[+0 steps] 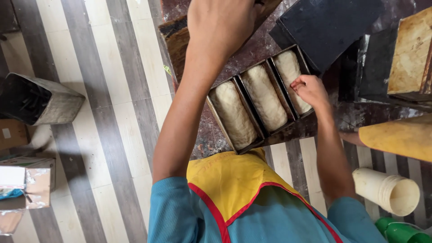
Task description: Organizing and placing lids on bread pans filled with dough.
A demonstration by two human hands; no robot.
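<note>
A dark three-compartment metal loaf tin [258, 105], each compartment filled with pale dough, is found at centre on the stained dark worktop [211, 135]. The right hand [310, 90], fingers curled together, is pressed on the dough in the 2 o'clock compartment. The left hand [220, 22], at 12 o'clock, is closed on a brown board [177, 40]. Stacked cream tubs [387, 191] lie at 4 o'clock.
</note>
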